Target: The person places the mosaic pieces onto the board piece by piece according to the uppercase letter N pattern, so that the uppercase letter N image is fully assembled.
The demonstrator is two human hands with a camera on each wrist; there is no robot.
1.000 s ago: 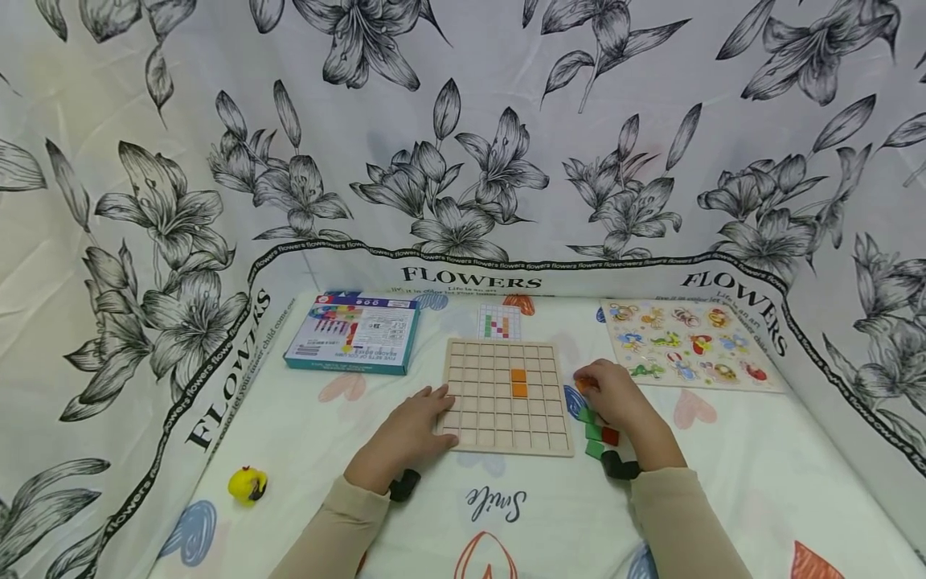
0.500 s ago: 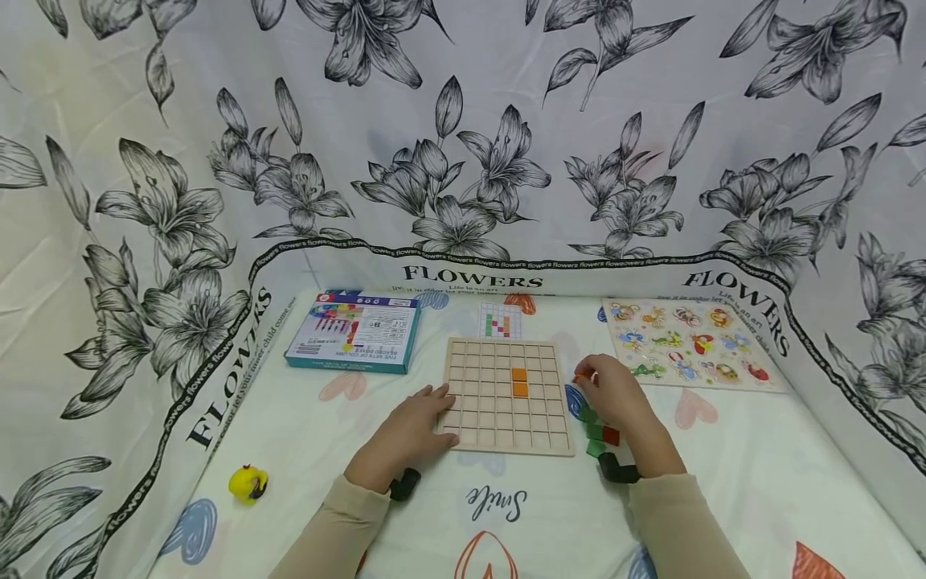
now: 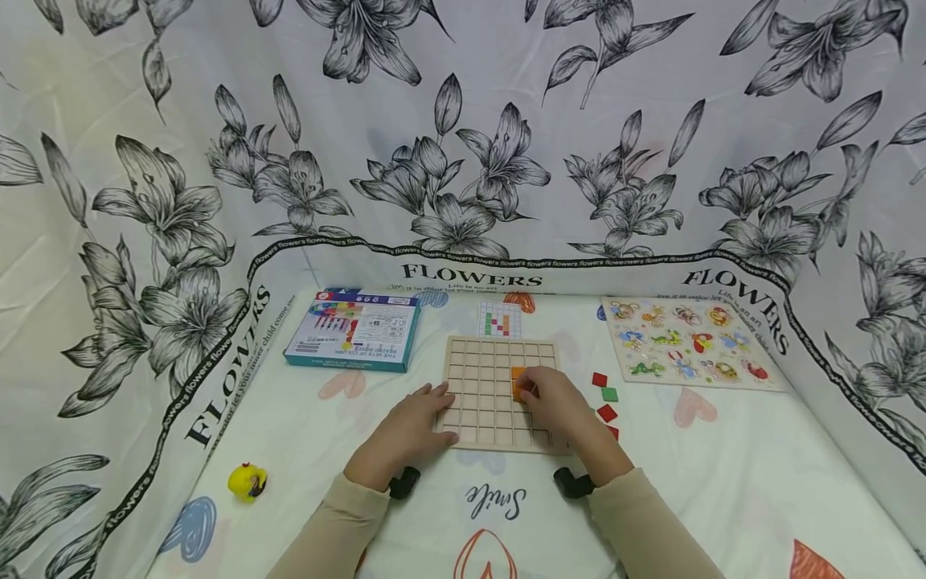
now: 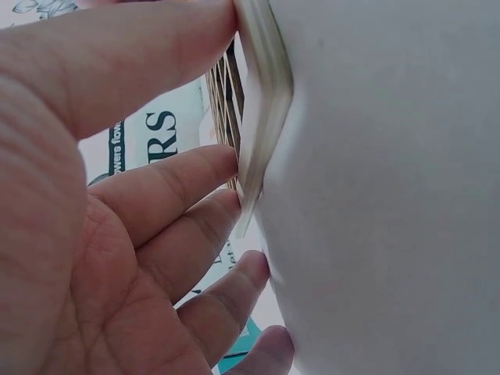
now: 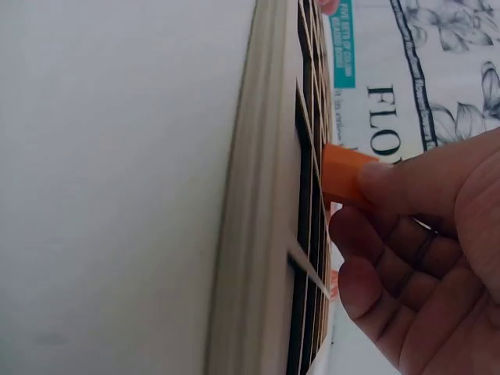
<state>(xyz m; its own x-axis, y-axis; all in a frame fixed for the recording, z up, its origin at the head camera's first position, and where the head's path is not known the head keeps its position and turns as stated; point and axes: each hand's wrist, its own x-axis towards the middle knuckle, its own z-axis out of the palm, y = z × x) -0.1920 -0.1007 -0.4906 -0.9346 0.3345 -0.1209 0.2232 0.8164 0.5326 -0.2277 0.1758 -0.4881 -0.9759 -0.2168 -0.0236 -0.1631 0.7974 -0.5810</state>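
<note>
A square wooden grid board [image 3: 473, 414] lies on the printed cloth. My left hand [image 3: 412, 424] rests against its left side; in the left wrist view, the thumb [image 4: 156, 47] and fingertips meet the board's edge. Over the right half of the grid, my right hand [image 3: 564, 404] pinches an orange tile [image 5: 342, 170] between thumb and fingers, low at the grid cells. Another orange tile [image 3: 517, 373] sits in the grid just beyond the fingertips. The hand and forearm cover the board's lower right part.
Right of the board lie loose tiles, among them a red tile [image 3: 600, 379] and a green tile [image 3: 610, 395]. A pattern card [image 3: 499, 319] is behind the board. A flat box [image 3: 354, 331] stands back left, an insect picture board [image 3: 687, 341] back right, a yellow toy [image 3: 247, 483] front left.
My right hand has moved left from the loose tiles to over the grid, carrying the orange tile. Red and green tiles it had covered now show. The left hand stays in place.
</note>
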